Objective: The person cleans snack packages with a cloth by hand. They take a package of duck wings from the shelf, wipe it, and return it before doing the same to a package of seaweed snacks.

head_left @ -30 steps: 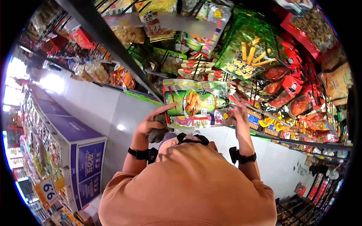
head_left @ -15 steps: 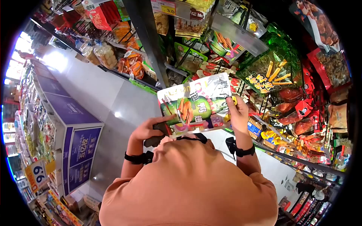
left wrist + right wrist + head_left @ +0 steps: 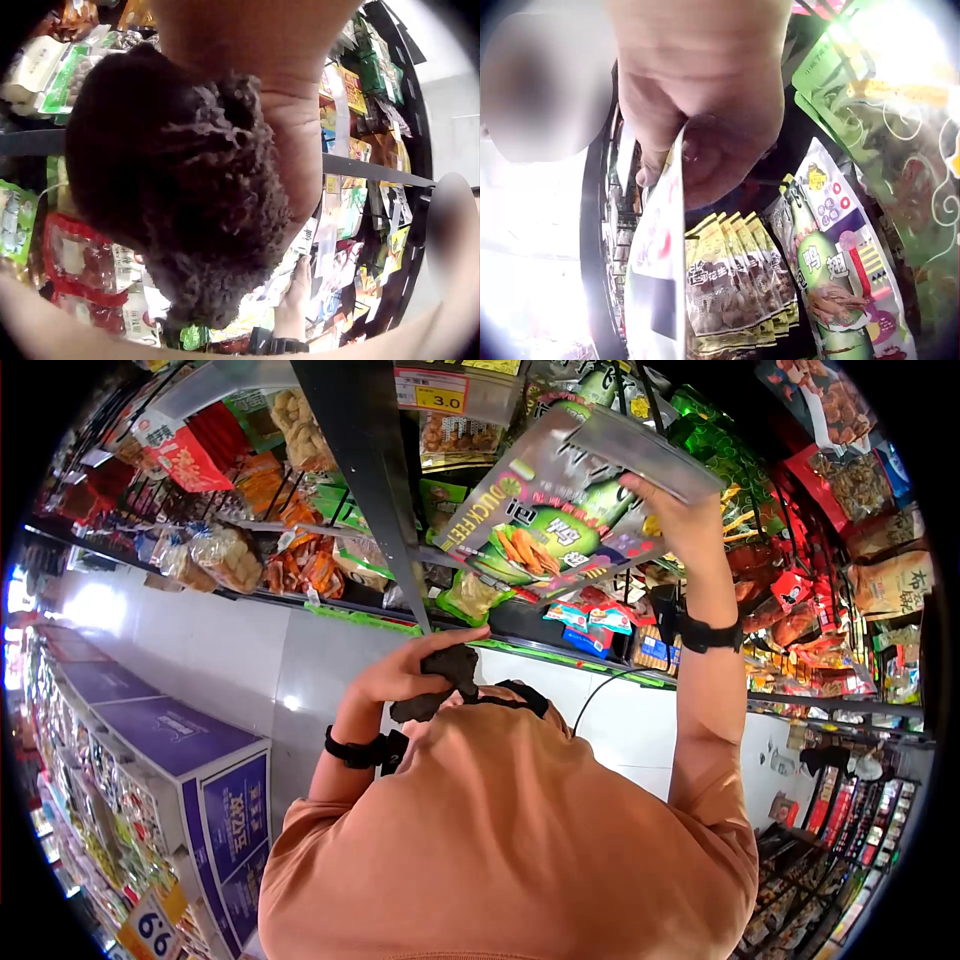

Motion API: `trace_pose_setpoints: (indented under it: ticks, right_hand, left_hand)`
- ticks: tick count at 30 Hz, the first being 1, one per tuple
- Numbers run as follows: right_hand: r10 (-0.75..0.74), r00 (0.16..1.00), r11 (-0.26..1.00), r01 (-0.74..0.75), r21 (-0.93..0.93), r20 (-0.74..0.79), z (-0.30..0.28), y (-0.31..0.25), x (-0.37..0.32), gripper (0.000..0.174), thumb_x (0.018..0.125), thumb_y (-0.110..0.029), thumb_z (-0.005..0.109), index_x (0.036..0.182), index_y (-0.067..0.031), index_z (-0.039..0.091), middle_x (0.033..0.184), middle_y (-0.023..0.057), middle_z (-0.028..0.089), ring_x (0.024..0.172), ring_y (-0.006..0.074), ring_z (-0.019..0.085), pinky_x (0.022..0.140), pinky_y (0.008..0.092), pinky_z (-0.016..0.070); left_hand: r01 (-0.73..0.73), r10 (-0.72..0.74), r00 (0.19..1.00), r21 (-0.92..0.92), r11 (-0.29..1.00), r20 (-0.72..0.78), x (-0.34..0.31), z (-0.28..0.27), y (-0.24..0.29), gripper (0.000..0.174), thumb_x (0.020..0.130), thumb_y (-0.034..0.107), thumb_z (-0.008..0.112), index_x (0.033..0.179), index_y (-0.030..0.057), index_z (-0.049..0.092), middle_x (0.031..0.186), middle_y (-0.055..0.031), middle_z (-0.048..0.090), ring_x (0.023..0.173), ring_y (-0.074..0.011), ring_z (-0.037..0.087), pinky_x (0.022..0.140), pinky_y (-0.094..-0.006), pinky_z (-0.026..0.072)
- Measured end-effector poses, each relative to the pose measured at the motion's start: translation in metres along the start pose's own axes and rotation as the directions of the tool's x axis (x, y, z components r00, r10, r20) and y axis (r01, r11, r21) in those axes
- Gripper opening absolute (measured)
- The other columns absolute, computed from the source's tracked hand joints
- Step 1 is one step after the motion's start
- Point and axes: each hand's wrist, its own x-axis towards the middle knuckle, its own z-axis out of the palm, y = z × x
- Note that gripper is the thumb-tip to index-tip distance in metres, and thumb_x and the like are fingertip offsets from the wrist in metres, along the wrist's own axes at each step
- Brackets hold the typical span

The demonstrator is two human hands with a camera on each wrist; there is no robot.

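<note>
Up at the rack, my right hand (image 3: 685, 525) pinches a large printed snack bag (image 3: 485, 530) by its right side, the bag tilted in the head view. From the right wrist, this bag (image 3: 654, 262) appears nearly edge-on, thumb on one face and fingers on the other. A similar duck-wing bag (image 3: 832, 277) hangs beside it. My left hand (image 3: 395, 672) stays low before the chest, holding a dark brown fuzzy bundle (image 3: 455, 668) with the index finger stretched out. Close up, that bundle (image 3: 217, 180) looks rough and curly; its kind I cannot tell.
A dark upright post (image 3: 365, 470) divides the rack to the left of the bag. Peanut packets (image 3: 735, 277) hang in a row, and a clear price strip (image 3: 660, 455) overlaps the bag. Behind on the left stands a purple-sided display (image 3: 160, 725) by the tiled aisle.
My right hand has lifted the bag from before the chest up and forward to the rack. The left hand has let go of the bag and stays low with the brown bundle.
</note>
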Motion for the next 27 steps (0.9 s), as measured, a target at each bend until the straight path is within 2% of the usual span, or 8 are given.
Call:
trace_pose_setpoints:
  ticks: [4, 6, 8, 10, 15, 17, 20, 27]
  right_hand:
    - [-0.047, 0.993, 0.998, 0.052, 0.043, -0.107, -0.005, 0.021, 0.016, 0.02, 0.08, 0.0, 0.068, 0.099, 0.0039, 0.062, 0.086, 0.003, 0.066, 0.079, 0.0068, 0.059, 0.072, 0.021, 0.0469]
    - [-0.238, 0.959, 0.844, 0.283, 0.456, -0.154, 0.007, 0.015, 0.023, 0.028, 0.078, 0.003, 0.067, 0.104, 0.0009, 0.059, 0.094, 0.0055, 0.065, 0.082, 0.0064, 0.059, 0.073, 0.0216, 0.0473]
    - [-0.21, 0.972, 0.915, 0.234, 0.328, -0.109, 0.009, 0.014, 0.021, 0.026, 0.079, 0.001, 0.068, 0.103, 0.0008, 0.059, 0.1, 0.0062, 0.063, 0.085, 0.0076, 0.059, 0.074, 0.0229, 0.0484]
    - [-0.252, 0.966, 0.963, 0.245, -0.111, -0.056, 0.014, 0.014, 0.022, 0.026, 0.08, -0.001, 0.069, 0.104, 0.0019, 0.059, 0.098, 0.0065, 0.064, 0.086, 0.0104, 0.06, 0.075, 0.0244, 0.0489]
    - [-0.28, 0.957, 0.959, 0.276, -0.059, -0.073, 0.012, 0.016, 0.018, 0.031, 0.081, -0.005, 0.071, 0.109, 0.002, 0.06, 0.1, 0.007, 0.065, 0.086, 0.0126, 0.061, 0.076, 0.0254, 0.0491]
    - [-0.284, 0.958, 0.945, 0.274, -0.178, -0.032, 0.01, 0.007, 0.017, 0.031, 0.082, -0.006, 0.07, 0.11, 0.0019, 0.061, 0.101, 0.0072, 0.065, 0.087, 0.0129, 0.061, 0.077, 0.0254, 0.0492]
    - [-0.348, 0.937, 0.934, 0.345, -0.092, -0.022, 0.008, 0.004, 0.02, 0.028, 0.082, -0.006, 0.07, 0.108, 0.002, 0.061, 0.101, 0.0074, 0.065, 0.087, 0.012, 0.062, 0.076, 0.0245, 0.0492]
    - [-0.289, 0.955, 0.948, 0.276, -0.156, -0.067, 0.002, 0.023, 0.025, 0.021, 0.083, -0.004, 0.064, 0.102, 0.0032, 0.059, 0.094, 0.0053, 0.064, 0.08, 0.0105, 0.058, 0.072, 0.0236, 0.0466]
  left_hand:
    - [0.016, -0.015, 0.999, -0.024, 1.0, 0.043, -0.002, -0.011, -0.006, 0.077, 0.068, -0.003, 0.055, 0.143, 0.0012, 0.037, 0.145, -0.014, 0.041, 0.134, -0.0239, 0.039, 0.11, -0.0349, 0.027]
    - [-0.036, 0.036, 0.999, 0.006, 0.999, 0.034, -0.005, -0.012, -0.011, 0.079, 0.068, -0.001, 0.056, 0.144, 0.0016, 0.035, 0.145, -0.0143, 0.041, 0.135, -0.0243, 0.036, 0.112, -0.0361, 0.0235]
    - [-0.033, 0.033, 0.998, -0.005, 0.999, 0.058, -0.005, -0.016, -0.012, 0.08, 0.067, -0.001, 0.056, 0.145, 0.0019, 0.034, 0.145, -0.0144, 0.041, 0.136, -0.0247, 0.035, 0.112, -0.0366, 0.0226]
    - [-0.032, 0.032, 0.997, -0.011, 0.999, 0.077, -0.002, -0.021, -0.011, 0.081, 0.067, -0.001, 0.056, 0.145, 0.0022, 0.033, 0.145, -0.0145, 0.041, 0.137, -0.0251, 0.034, 0.113, -0.0371, 0.0217]
    - [0.031, -0.028, 0.998, -0.052, 0.998, 0.063, 0.001, -0.024, -0.002, 0.082, 0.067, -0.001, 0.056, 0.145, 0.003, 0.032, 0.145, -0.0151, 0.041, 0.137, -0.0261, 0.034, 0.113, -0.0374, 0.0214]
    - [0.029, -0.027, 0.998, -0.053, 0.998, 0.05, 0.0, -0.023, -0.002, 0.082, 0.067, -0.002, 0.057, 0.145, 0.003, 0.032, 0.145, -0.015, 0.041, 0.137, -0.0262, 0.034, 0.113, -0.0373, 0.0215]
    - [-0.008, 0.008, 1.0, -0.007, 1.0, 0.028, 0.001, -0.02, -0.008, 0.082, 0.067, -0.002, 0.057, 0.145, 0.0032, 0.033, 0.145, -0.0148, 0.041, 0.137, -0.0265, 0.034, 0.113, -0.0371, 0.0216]
    - [-0.018, 0.02, 0.999, 0.05, 0.999, -0.039, 0.001, 0.005, -0.008, 0.08, 0.068, -0.004, 0.056, 0.145, 0.0021, 0.033, 0.145, -0.0145, 0.041, 0.137, -0.0256, 0.034, 0.112, -0.0361, 0.0234]
